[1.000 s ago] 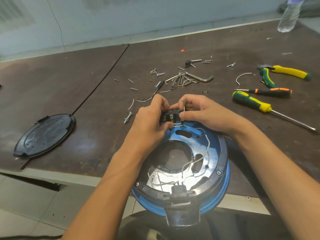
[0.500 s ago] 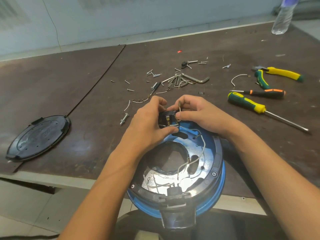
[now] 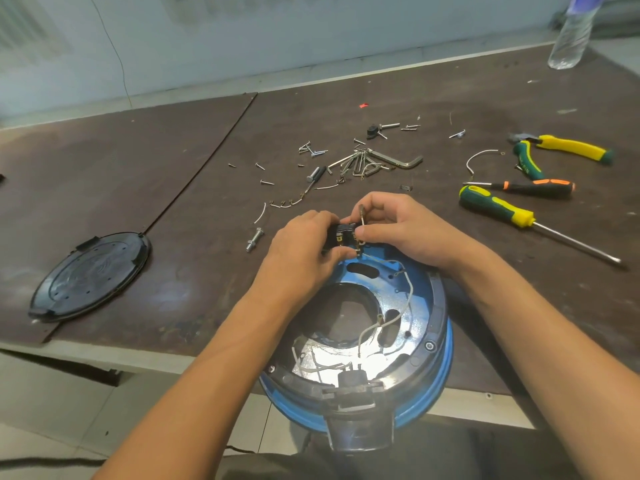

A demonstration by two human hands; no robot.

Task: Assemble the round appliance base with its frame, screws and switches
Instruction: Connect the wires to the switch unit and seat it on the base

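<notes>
"How far along is it, would you say?"

"About midway, I'd guess. The round base (image 3: 447,368) sits at lower centre of the frame, at the near edge of the tabletop (image 3: 173,168) and partly past it. Its black frame ring (image 3: 439,303) is on, and a screw head (image 3: 429,346) shows at the ring's lower right."

"And the switches?"

"One black fitting (image 3: 351,379) looks seated at the bottom of the ring. The other switch (image 3: 341,237) is out, up at the base's top edge. The left hand (image 3: 304,251) has its grip wrapped round it, and the right hand (image 3: 408,233) pinches a wire terminal (image 3: 362,211) just above. Wiring it up, by the look."

"So what's left?"

"Connecting and seating that switch, I think. Loose white wires (image 3: 408,282) lie inside the base. The black cover (image 3: 90,275) lies at the left, well apart. Loose screws (image 3: 311,150) are scattered at upper centre, and a screwdriver (image 3: 495,211) lies on the right."
</notes>
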